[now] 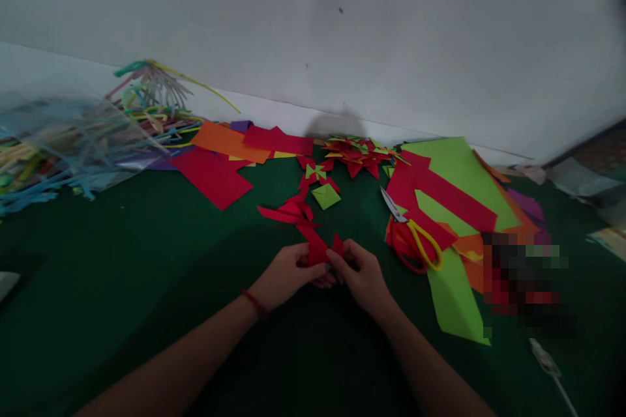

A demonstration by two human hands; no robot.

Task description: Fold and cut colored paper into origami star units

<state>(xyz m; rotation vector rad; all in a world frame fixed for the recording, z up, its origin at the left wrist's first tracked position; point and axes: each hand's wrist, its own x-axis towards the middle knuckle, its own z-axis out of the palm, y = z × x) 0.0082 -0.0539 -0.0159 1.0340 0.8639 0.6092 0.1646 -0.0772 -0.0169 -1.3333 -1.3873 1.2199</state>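
Both hands meet over the dark green cloth [122, 260] and pinch one folded red paper piece [319, 249]. My left hand [288, 273], with a red thread at the wrist, grips its left side with closed fingers. My right hand [359, 273] grips its right side, fingers curled around the edge. Just beyond the piece lie more folded red shapes [291, 212] and a small green folded square [325, 196]. Red and yellow scissors [413, 241] lie to the right of my right hand.
Red, orange and green paper sheets [454, 195] are spread at the right and back left. A heap of finished red and green folded pieces [359, 153] sits by the white wall. A clear bag of coloured strips [73, 143] lies at the far left.
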